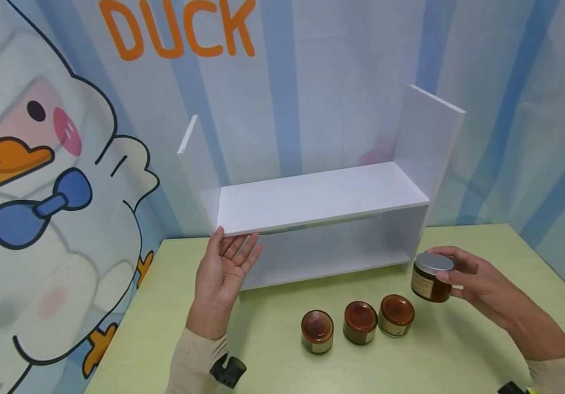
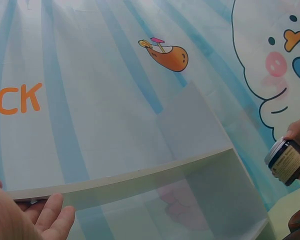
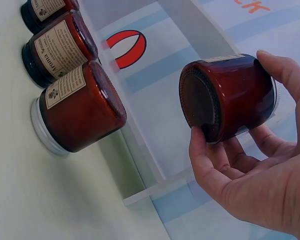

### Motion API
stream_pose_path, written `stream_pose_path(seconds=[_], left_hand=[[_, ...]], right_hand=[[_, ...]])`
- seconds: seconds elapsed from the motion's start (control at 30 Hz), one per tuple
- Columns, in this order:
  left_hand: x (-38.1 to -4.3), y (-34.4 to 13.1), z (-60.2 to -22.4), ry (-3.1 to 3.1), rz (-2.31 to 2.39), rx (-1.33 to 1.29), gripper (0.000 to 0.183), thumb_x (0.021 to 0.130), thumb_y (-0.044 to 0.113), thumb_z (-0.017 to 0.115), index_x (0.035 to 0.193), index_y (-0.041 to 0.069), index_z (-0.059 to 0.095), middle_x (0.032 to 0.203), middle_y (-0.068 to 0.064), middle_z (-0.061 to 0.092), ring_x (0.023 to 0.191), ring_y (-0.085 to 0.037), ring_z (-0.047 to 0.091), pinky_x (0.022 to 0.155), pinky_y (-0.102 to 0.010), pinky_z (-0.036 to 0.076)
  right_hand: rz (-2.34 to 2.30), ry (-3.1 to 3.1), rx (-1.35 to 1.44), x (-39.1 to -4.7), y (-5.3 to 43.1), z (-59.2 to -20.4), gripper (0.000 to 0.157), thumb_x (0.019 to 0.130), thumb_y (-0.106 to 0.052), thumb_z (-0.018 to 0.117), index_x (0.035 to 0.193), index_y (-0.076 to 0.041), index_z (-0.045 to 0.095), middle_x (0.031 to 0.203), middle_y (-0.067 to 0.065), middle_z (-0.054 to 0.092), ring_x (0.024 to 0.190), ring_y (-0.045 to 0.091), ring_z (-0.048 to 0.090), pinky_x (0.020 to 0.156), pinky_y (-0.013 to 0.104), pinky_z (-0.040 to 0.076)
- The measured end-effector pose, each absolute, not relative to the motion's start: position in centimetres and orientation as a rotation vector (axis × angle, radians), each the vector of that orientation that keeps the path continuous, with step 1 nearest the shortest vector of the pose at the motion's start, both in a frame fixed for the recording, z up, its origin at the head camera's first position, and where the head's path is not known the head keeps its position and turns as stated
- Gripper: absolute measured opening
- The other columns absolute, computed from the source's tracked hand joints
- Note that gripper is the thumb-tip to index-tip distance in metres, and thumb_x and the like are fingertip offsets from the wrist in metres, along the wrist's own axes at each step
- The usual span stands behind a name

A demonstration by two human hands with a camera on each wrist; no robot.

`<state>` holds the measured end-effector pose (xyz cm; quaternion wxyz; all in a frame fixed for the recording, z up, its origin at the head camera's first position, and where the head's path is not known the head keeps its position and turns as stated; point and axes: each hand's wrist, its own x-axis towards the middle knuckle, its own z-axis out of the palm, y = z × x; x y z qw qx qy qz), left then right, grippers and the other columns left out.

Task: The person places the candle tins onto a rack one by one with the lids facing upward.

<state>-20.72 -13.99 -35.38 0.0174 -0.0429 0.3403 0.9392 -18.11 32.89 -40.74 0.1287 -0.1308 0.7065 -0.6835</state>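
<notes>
My right hand (image 1: 479,282) holds an amber candle jar (image 1: 422,287) with a silver lid, upright above the table, thumb and fingers round its sides. The right wrist view shows the dark base of this held jar (image 3: 230,97). Three more amber candle jars (image 1: 317,331) stand in a row, base up; one's silver lid (image 3: 47,127) rests on the tabletop. My left hand (image 1: 223,271), palm up, is at the front left corner of a white two-tier shelf (image 1: 312,200). Its thumb lies above the upper board's edge and its fingers (image 2: 50,212) below, gripping it lightly.
The shelf's tall side panels (image 1: 430,137) rise above the upper board, and its lower board (image 1: 332,265) sits just over the pale green table (image 1: 272,361). A blue striped cartoon backdrop (image 1: 332,71) hangs behind and at both sides.
</notes>
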Motion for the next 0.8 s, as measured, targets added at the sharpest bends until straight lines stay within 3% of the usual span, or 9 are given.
stream_pose_path(seconds=[0.8], left_hand=[[-20.6, -13.9, -35.3, 1.024, 2.925, -0.119, 0.046, 0.110, 0.037, 0.043, 0.147, 0.010, 0.040, 0.127, -0.008, 0.060, 0.114, -0.025, 0.067, 0.112, -0.044, 0.047]], right_hand=[[-1.977, 2.103, -0.471, -18.6, 30.7, -38.2, 0.037, 0.106, -0.004, 0.050, 0.141, -0.017, 0.050, 0.128, 0.001, 0.057, 0.111, 0.016, 0.060, 0.086, 0.034, 0.055]])
